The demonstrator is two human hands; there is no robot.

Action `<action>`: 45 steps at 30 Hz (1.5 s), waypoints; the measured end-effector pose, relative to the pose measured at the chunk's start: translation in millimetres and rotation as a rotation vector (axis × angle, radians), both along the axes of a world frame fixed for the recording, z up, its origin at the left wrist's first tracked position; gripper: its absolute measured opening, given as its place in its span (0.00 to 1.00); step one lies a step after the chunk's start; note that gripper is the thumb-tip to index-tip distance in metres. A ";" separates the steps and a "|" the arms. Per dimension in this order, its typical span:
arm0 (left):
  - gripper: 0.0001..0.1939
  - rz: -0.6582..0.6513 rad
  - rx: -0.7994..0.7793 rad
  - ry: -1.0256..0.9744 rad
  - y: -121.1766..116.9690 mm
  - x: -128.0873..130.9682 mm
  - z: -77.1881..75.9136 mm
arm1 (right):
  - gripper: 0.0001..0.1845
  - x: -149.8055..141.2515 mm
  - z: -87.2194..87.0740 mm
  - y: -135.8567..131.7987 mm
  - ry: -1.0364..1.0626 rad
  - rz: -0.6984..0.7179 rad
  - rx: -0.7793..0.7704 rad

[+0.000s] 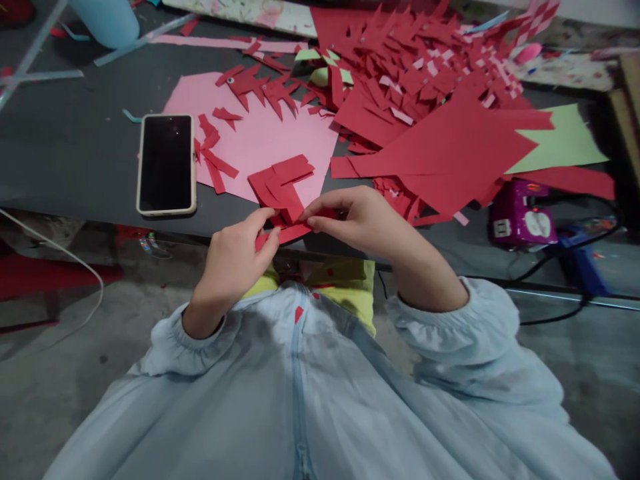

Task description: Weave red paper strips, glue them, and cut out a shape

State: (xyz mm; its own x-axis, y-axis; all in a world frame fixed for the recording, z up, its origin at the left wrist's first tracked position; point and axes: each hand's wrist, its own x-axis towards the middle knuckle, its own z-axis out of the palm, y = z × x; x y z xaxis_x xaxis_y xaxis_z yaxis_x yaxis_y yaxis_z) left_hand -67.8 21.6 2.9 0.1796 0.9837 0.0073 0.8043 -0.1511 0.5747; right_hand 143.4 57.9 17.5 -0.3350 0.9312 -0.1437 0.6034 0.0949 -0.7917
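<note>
My left hand [235, 257] and my right hand [357, 217] meet at the near edge of the dark table [75, 153]. Both pinch a small folded red paper piece [290, 223] between thumb and fingers. Just beyond it lies a cluster of folded red paper strips [283, 177] on a pink sheet [265, 140]. My light blue sleeves and jacket fill the lower part of the view.
A phone [166, 163] lies face up at the left of the pink sheet. A big heap of red paper cut-outs [425, 87] and a pale green sheet [565, 143] cover the right side. A purple device [520, 217] with cables sits below the table's right edge.
</note>
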 end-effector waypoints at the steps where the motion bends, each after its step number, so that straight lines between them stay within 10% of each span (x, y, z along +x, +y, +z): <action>1: 0.16 -0.001 -0.003 -0.018 0.3 -0.1 -0.7 | 0.10 0.1 1.4 -1.4 0.000 0.011 -0.009; 45: 0.21 -0.015 -0.040 0.019 2.8 -0.7 -2.6 | 0.25 -18.5 9.7 19.2 -0.264 0.192 -0.061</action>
